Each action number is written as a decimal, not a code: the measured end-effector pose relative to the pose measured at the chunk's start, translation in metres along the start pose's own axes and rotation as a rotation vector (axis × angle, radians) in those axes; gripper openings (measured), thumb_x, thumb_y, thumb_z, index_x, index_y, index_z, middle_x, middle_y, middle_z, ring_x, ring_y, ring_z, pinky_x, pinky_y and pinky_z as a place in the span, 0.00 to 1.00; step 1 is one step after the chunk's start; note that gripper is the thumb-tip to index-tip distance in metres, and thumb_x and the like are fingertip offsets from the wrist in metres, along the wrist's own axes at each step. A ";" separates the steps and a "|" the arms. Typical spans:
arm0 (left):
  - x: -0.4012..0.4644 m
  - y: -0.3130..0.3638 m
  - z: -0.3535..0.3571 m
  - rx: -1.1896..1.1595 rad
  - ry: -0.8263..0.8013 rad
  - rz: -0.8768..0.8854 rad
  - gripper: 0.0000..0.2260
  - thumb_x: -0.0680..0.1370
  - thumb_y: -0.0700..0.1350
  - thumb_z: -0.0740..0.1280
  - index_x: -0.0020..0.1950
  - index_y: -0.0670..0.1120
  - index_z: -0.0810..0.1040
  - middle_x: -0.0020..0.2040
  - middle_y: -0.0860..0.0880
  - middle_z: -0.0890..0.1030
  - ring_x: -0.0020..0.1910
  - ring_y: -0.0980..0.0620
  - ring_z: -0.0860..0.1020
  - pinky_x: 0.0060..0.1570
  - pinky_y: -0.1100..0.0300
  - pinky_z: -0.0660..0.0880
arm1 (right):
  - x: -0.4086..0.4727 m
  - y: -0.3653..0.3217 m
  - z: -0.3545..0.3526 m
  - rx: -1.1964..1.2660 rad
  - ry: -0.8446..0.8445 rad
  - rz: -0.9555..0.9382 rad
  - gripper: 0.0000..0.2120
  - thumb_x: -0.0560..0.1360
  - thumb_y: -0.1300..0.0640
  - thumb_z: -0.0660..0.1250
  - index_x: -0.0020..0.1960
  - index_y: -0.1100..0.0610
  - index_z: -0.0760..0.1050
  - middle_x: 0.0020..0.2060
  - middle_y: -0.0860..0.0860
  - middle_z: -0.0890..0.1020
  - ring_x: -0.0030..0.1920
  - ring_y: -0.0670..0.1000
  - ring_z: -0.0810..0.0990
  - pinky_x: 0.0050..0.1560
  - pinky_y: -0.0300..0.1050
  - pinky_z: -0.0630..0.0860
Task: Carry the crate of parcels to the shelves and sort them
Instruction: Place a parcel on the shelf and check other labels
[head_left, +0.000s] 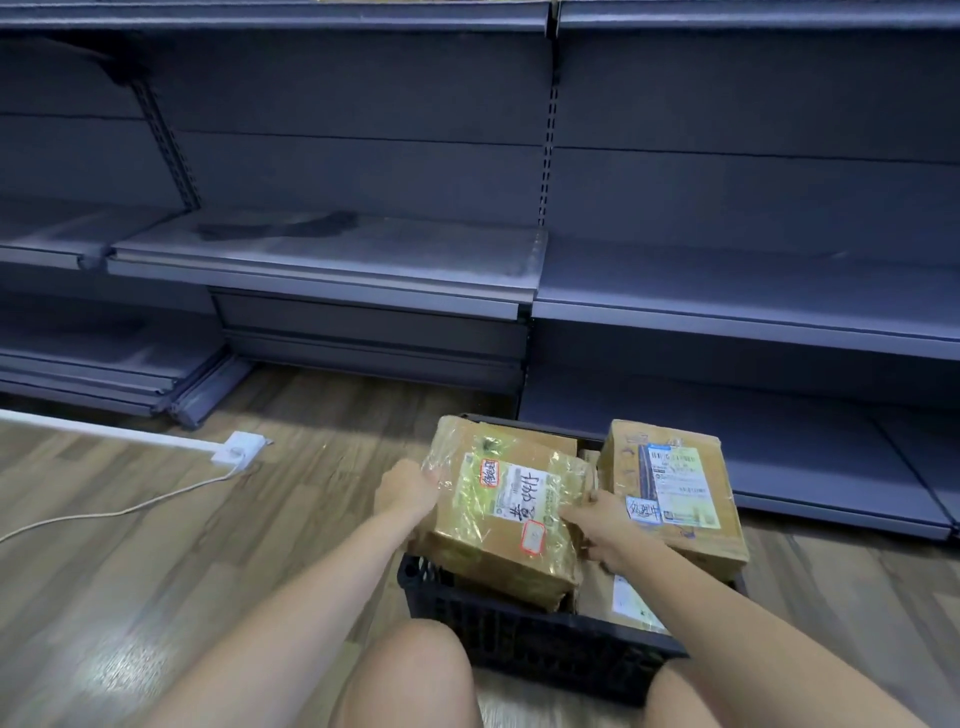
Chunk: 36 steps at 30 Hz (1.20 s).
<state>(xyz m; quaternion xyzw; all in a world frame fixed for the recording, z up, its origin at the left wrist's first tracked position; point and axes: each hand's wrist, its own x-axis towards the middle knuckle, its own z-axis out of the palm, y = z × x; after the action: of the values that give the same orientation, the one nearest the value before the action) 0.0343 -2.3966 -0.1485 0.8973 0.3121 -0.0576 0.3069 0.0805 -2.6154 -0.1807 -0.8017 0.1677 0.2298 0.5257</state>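
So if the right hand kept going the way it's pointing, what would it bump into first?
The right hand already touches the taped parcel, so it would just push further into its right side.

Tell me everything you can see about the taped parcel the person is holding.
The taped parcel is a brown cardboard box wrapped in glossy clear tape, with white labels bearing handwriting and red-edged stickers. It sits tilted over the black crate, gripped by the left hand and the right hand at its sides.
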 end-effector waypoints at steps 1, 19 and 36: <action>0.001 -0.004 0.002 0.018 -0.015 -0.012 0.17 0.82 0.50 0.57 0.53 0.39 0.77 0.54 0.41 0.81 0.50 0.42 0.79 0.45 0.55 0.72 | 0.000 0.001 0.000 -0.019 0.002 -0.016 0.21 0.75 0.60 0.67 0.66 0.62 0.68 0.51 0.57 0.79 0.45 0.54 0.77 0.37 0.43 0.75; 0.021 -0.017 0.044 0.119 -0.172 -0.006 0.17 0.83 0.50 0.56 0.58 0.37 0.74 0.57 0.40 0.79 0.50 0.44 0.77 0.44 0.57 0.69 | 0.034 0.024 0.003 -0.209 0.103 0.003 0.18 0.75 0.62 0.65 0.64 0.63 0.72 0.50 0.58 0.80 0.43 0.55 0.78 0.43 0.47 0.76; 0.037 -0.034 0.078 0.412 -0.197 0.019 0.15 0.83 0.49 0.56 0.58 0.40 0.74 0.57 0.43 0.78 0.55 0.44 0.78 0.42 0.57 0.68 | 0.057 0.050 0.015 -0.602 -0.115 -0.032 0.10 0.76 0.60 0.63 0.56 0.62 0.75 0.51 0.57 0.82 0.43 0.53 0.78 0.32 0.38 0.72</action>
<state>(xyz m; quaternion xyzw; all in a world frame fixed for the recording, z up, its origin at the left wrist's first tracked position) 0.0504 -2.4024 -0.2400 0.9339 0.2538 -0.2045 0.1467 0.0999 -2.6223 -0.2549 -0.9096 0.0495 0.3057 0.2768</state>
